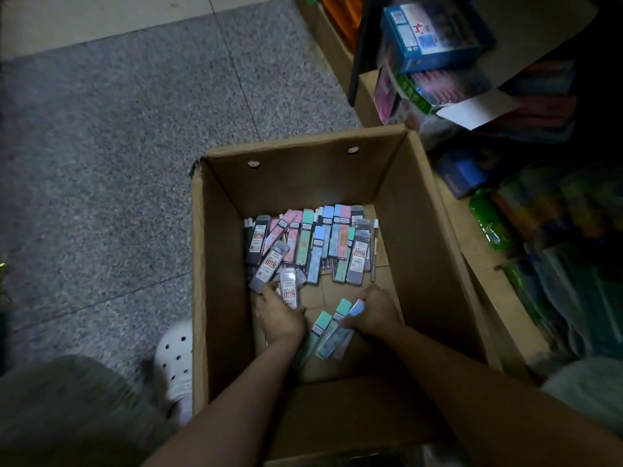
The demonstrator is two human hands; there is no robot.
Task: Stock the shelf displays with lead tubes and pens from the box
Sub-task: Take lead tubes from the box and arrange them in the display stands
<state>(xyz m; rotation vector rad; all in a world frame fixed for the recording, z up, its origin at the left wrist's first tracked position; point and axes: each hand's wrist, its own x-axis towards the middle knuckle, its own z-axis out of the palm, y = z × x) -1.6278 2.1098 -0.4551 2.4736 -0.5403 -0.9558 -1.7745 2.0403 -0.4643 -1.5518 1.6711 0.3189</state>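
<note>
head view: open cardboard box (215, 264) centre frame on grey speckled floor (101, 146). both arms reach into it from the bottom edge. left hand (279, 315), lower centre, fingers curled round a clear grey lead tube (290, 291) with a red label. right hand (374, 311), just right of it, grips a small fan of pastel tubes (332, 328), mint and blue caps pointing up-left. loose pile of lead tubes (310, 244) lies on the box bottom toward the far wall, pink, mint, blue and grey mixed; one thin pen (374, 251) at the pile's right edge. shelf stock (438, 52) upper right, blurred. white clog (175, 358) lower left beside the box.
</note>
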